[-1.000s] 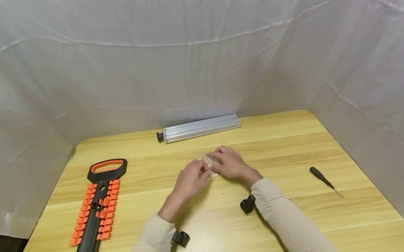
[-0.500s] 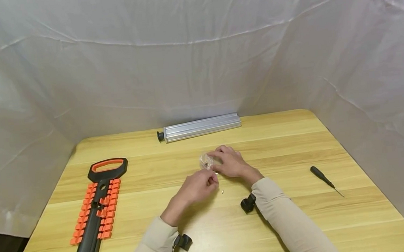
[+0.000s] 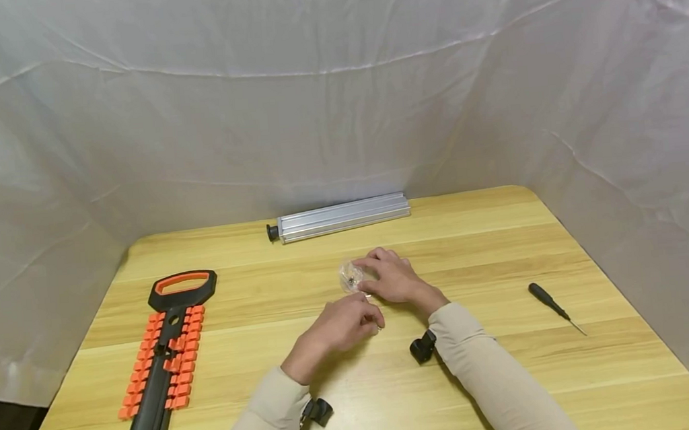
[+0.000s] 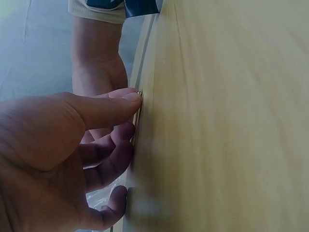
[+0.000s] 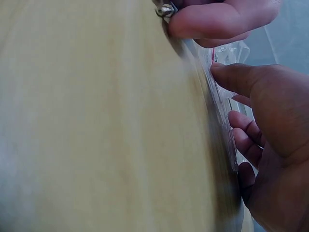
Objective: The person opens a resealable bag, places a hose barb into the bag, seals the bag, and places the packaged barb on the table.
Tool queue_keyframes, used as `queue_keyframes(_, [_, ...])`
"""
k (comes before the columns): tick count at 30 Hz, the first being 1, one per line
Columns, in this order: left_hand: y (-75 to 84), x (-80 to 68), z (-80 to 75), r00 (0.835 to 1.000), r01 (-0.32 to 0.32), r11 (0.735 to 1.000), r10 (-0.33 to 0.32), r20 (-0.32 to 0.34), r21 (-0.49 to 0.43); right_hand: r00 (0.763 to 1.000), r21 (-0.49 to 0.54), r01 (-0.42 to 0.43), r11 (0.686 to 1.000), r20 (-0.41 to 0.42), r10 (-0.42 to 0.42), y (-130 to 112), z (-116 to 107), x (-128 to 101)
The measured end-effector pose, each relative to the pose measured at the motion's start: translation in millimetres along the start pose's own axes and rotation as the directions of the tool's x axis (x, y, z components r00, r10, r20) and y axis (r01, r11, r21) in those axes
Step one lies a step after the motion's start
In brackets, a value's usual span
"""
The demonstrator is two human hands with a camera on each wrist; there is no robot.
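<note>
At mid-table, my left hand [image 3: 343, 323] is lowered to the wood, thumb and forefinger pinching a small metal screw [image 5: 165, 10]. Its tip shows as a shiny speck in the left wrist view; the fingers hide the rest. Just behind, my right hand [image 3: 393, 278] holds a small clear plastic bag [image 3: 351, 276] by its near right side. A red stripe runs along the bag's edge beside the right thumb [image 5: 236, 75] in the right wrist view. Small dark pieces lie inside the bag.
A black screwdriver [image 3: 548, 303] lies at the right. On the left is a long black tool holder [image 3: 162, 364] with orange clips and a handle. A silver aluminium profile [image 3: 345, 217] with a black knob lies along the back edge, before a grey curtain [image 3: 325, 122].
My left hand has left the bag and come nearer and slightly right, down to the screw lying on the table, which its fingertips now pinch. The right hand stays at the bag.
</note>
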State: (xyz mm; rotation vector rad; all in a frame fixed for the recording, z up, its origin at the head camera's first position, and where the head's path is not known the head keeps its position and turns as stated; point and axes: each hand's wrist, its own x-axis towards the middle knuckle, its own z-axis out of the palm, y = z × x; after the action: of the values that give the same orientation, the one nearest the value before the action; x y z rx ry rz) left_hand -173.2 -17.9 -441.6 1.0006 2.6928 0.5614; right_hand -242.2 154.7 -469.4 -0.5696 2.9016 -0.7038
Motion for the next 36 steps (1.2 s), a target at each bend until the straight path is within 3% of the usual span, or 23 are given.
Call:
queue_keyframes(22, [1.0, -2.7, 4.6, 0.999, 0.041, 0.999, -0.041, 0.014, -0.006, 1.0, 0.01, -0.007, 1.0, -0.003, 0.007, 0.1, -0.5, -0.3])
queue_keyframes(29, [-9.2, -5.9, -0.5, 0.995, 0.053, 0.996, -0.06, -0.086, -0.074, 1.0, -0.002, -0.01, 1.0, 0.003, 0.01, -0.2, 0.5, 0.3])
queue_keyframes(36, [-21.3, -3.7, -9.8, 0.971, 0.087, 0.983, -0.12, -0.207, -0.159, 1.0, -0.005, -0.011, 1.0, -0.001, 0.011, -0.6, 0.7, -0.3])
